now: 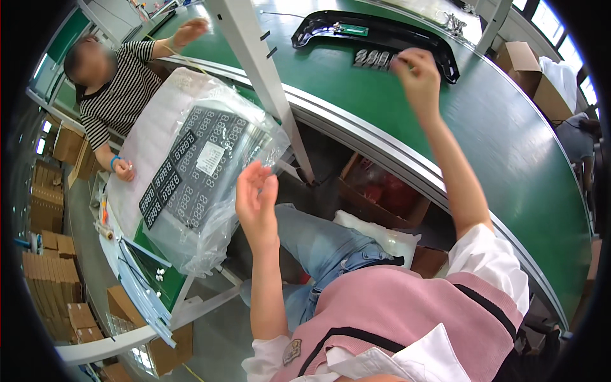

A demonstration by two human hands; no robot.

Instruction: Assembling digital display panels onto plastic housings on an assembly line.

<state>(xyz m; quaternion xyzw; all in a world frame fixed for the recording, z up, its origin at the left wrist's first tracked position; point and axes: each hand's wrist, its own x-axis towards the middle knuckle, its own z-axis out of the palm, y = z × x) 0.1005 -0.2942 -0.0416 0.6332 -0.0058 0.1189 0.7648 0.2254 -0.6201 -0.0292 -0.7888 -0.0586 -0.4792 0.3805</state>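
My right hand [417, 73] reaches over the green bench, its fingers closed at the right end of a small dark digit display panel [372, 59] with pale segments. Just beyond it lies a long curved black plastic housing [407, 39], with a small green circuit board [352, 29] inside. My left hand [258, 197] is raised with fingers apart and nothing in it. It is close to a stack of dark digit display sheets [216, 143] lying on clear plastic wrap [219, 245]. A white label [209, 158] sits on the stack.
A white metal post [254, 63] stands between the side table and the green conveyor bench [503, 153]. Opposite, a person in a striped shirt [127, 83] has one arm raised. Under the bench is a cardboard box [382, 194] with red contents. More cartons [48, 286] are stacked at left.
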